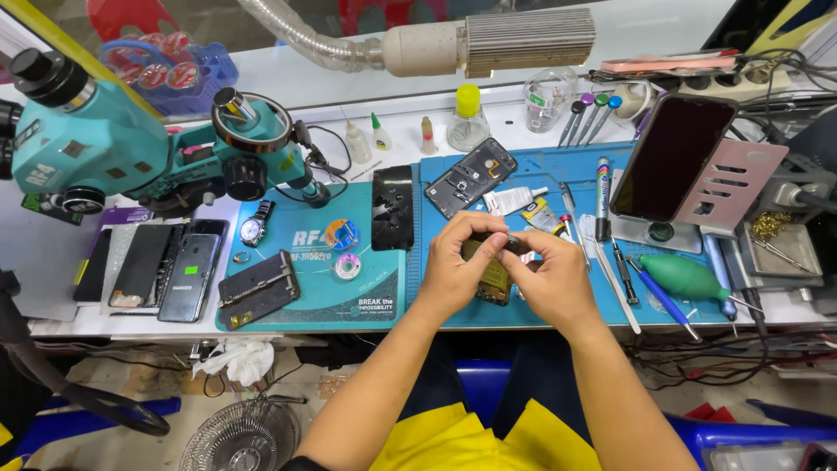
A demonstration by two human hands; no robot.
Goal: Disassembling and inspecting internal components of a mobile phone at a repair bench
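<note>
Nearest the lens: yellow cloth at the lap, bare forearms above. Left hand (pixel 455 266) and right hand (pixel 547 277) meeting over the blue silicone work mat (pixel 558 170), fingertips pinched shut on a small dark part (pixel 510 240) (kind not discernible) above an opened phone body with yellowish interior (pixel 493 281). Best done low, wrists braced, grip light. Grey-tipped tweezers (pixel 621 292) just right.

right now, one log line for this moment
left hand: pinching small part | right hand: pinching same part | small part: held over blue mat | opened phone: beyond hands
</note>
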